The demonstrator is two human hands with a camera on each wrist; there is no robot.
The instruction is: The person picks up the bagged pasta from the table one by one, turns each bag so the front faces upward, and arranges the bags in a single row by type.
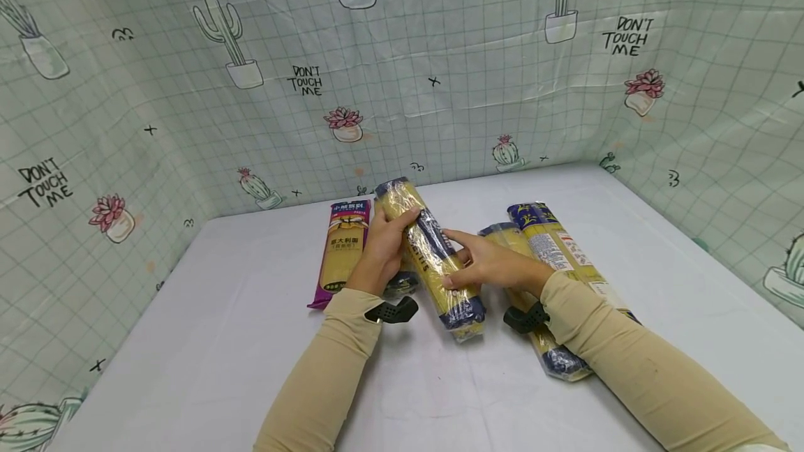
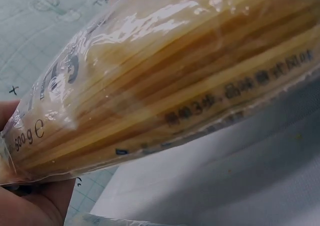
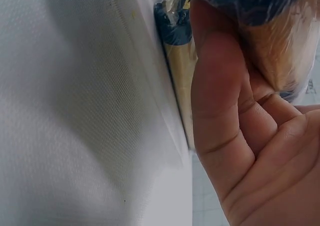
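Observation:
A clear-wrapped pack of spaghetti (image 1: 433, 257) with dark blue ends is held tilted above the white table by both hands. My left hand (image 1: 383, 246) grips its upper left side, thumb across the front. On its lower right side, my right hand (image 1: 486, 260) grips it with thumb and fingers. The left wrist view shows the yellow strands of this pack (image 2: 150, 95) and printing through the film close up. In the right wrist view, curled fingers of the right hand (image 3: 235, 116) hold the wrapped pack (image 3: 282, 40); part of the grip is hidden.
A purple-edged pasta pack (image 1: 342, 250) lies to the left, with another pack (image 1: 402, 284) partly hidden behind the left hand. Right of the hands lie two more pasta packs, one blue-ended (image 1: 568, 250) and one (image 1: 562, 361) partly under the right forearm. Patterned cloth (image 1: 402, 89) surrounds the table (image 1: 220, 340).

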